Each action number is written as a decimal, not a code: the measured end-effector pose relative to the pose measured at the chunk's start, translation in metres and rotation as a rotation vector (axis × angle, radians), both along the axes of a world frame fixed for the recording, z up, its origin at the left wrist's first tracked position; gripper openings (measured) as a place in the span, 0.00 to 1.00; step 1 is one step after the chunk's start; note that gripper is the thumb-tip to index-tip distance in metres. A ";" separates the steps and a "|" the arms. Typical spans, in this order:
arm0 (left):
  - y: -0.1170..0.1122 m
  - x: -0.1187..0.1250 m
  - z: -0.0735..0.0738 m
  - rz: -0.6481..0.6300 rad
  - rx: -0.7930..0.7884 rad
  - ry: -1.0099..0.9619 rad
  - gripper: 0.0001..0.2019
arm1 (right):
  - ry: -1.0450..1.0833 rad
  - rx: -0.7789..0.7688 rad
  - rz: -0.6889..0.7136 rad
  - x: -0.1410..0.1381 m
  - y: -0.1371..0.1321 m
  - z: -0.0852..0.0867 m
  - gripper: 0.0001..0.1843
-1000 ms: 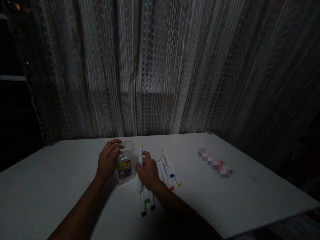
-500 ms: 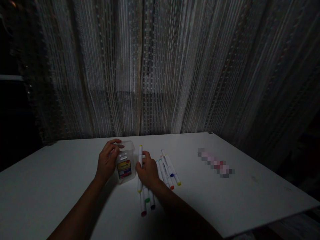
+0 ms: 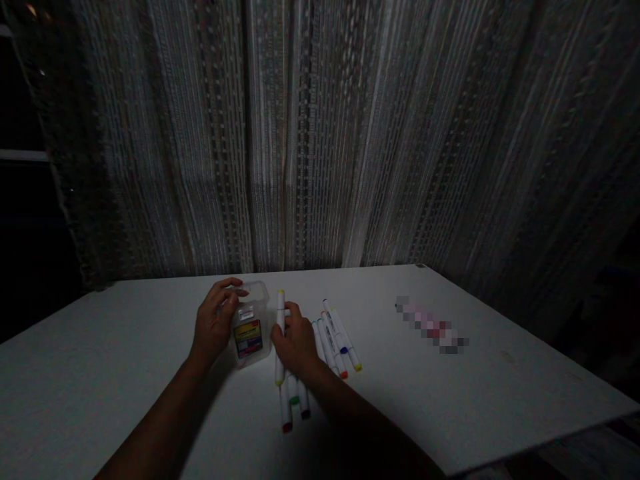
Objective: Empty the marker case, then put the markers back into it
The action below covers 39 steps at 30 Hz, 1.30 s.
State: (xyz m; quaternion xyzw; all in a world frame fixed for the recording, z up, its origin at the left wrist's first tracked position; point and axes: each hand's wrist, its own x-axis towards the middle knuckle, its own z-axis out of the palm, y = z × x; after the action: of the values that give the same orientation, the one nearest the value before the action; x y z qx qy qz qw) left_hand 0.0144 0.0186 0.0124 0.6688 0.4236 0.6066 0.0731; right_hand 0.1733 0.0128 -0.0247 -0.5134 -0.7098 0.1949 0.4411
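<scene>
Loose pens (image 3: 286, 408) lie nearest on the desk (image 3: 110, 400). Right hand (image 3: 296, 339): grip closed around a yellow-ended pen (image 3: 281, 319), just beside the box (image 3: 249, 339). Left hand (image 3: 214, 323): grip closed on the box's left side, box on the desk. Curtain (image 3: 320, 147) hangs beyond.

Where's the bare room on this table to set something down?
Open tabletop lies left of the left hand, and between the markers and the blurred pink thing, with more right of that. The middle is crowded: the clear box, right hand and markers sit close together.
</scene>
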 end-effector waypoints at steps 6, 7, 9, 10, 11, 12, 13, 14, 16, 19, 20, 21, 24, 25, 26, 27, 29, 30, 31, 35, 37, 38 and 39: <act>-0.001 0.001 0.001 -0.004 0.012 -0.002 0.16 | 0.000 0.001 0.000 0.000 0.000 0.000 0.19; -0.001 0.001 0.001 -0.007 0.009 -0.007 0.16 | -0.002 0.001 -0.001 0.000 0.000 0.000 0.19; -0.001 0.001 0.001 -0.006 0.003 -0.009 0.16 | -0.008 -0.003 -0.006 0.000 0.000 0.000 0.19; -0.001 0.001 0.001 -0.002 0.001 -0.007 0.17 | -0.011 -0.006 -0.008 0.000 0.000 0.000 0.19; -0.001 0.001 0.001 0.001 0.001 -0.004 0.17 | -0.013 -0.009 -0.012 0.000 0.000 0.000 0.19; -0.001 0.001 0.001 0.004 0.003 0.000 0.17 | -0.015 -0.010 -0.013 0.000 0.000 0.000 0.19; -0.001 0.001 0.001 0.007 0.004 0.004 0.17 | -0.017 -0.010 -0.015 0.000 0.000 0.000 0.19; -0.001 0.001 0.001 0.009 0.004 0.006 0.17 | -0.018 -0.009 -0.015 0.000 0.000 0.000 0.19; 0.000 0.000 0.000 0.008 0.008 0.005 0.17 | -0.020 -0.005 -0.011 0.000 0.000 0.000 0.18; 0.002 -0.001 -0.002 -0.008 0.009 -0.007 0.17 | -0.019 0.007 0.004 0.000 0.001 -0.001 0.18; 0.002 -0.001 -0.002 -0.017 0.008 -0.015 0.16 | -0.017 0.009 0.007 0.000 0.001 -0.002 0.17; 0.003 -0.001 -0.003 -0.025 0.007 -0.025 0.16 | -0.017 0.009 0.008 0.000 0.001 -0.002 0.17; 0.003 -0.001 -0.004 -0.041 0.000 -0.050 0.16 | -0.020 0.005 0.003 0.000 0.001 -0.003 0.18; 0.003 -0.001 -0.004 -0.039 -0.002 -0.052 0.16 | -0.021 0.006 0.002 0.000 0.001 -0.003 0.18; 0.003 -0.001 -0.004 -0.034 -0.002 -0.049 0.16 | -0.022 0.006 0.001 0.001 0.001 -0.003 0.17; 0.003 -0.001 -0.003 -0.027 -0.002 -0.041 0.17 | -0.023 0.006 0.000 0.001 0.001 -0.002 0.18; 0.003 -0.001 -0.003 -0.008 0.004 -0.019 0.17 | -0.023 0.002 -0.006 0.000 0.001 -0.002 0.18; 0.002 -0.001 -0.003 -0.001 0.006 -0.010 0.17 | -0.024 0.000 -0.009 0.000 0.001 -0.002 0.18; 0.002 -0.001 -0.002 0.002 0.008 -0.005 0.17 | -0.026 0.000 -0.010 0.000 0.001 -0.002 0.18; 0.001 0.000 -0.001 -0.011 0.000 -0.018 0.17 | -0.027 0.008 -0.006 0.000 0.002 -0.002 0.18; 0.000 0.000 -0.001 -0.015 0.003 -0.011 0.17 | -0.021 0.009 -0.004 0.000 0.001 -0.002 0.18; 0.000 0.000 -0.001 -0.015 0.007 -0.007 0.17 | -0.018 0.008 -0.002 0.000 0.001 -0.001 0.18; 0.000 0.000 -0.001 -0.014 0.014 -0.005 0.16 | -0.014 0.010 0.000 0.000 0.001 -0.001 0.18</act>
State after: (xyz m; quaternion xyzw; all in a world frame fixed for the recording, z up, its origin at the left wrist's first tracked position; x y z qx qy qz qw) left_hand 0.0141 0.0188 0.0113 0.6708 0.4145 0.6106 0.0739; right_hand 0.1730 0.0138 -0.0257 -0.5125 -0.7138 0.1879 0.4389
